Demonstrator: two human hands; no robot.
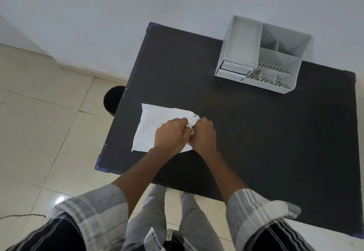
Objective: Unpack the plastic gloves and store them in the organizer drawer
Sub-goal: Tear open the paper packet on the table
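Note:
A flat white plastic packet of gloves (151, 124) lies on the black table (256, 132), near its left edge. My left hand (171, 136) and my right hand (202, 135) meet at the packet's right end, both pinching its crumpled edge (192, 121). The fingers hide what is between them. A white desk organizer (262, 55) stands at the table's far side against the wall, with several open compartments. Its two small drawers (234, 70) sit at the front left and look shut.
A black round bin (113, 100) stands on the tiled floor just left of the table. A thin cable (23, 215) lies on the floor at the lower left. My legs are at the table's near edge.

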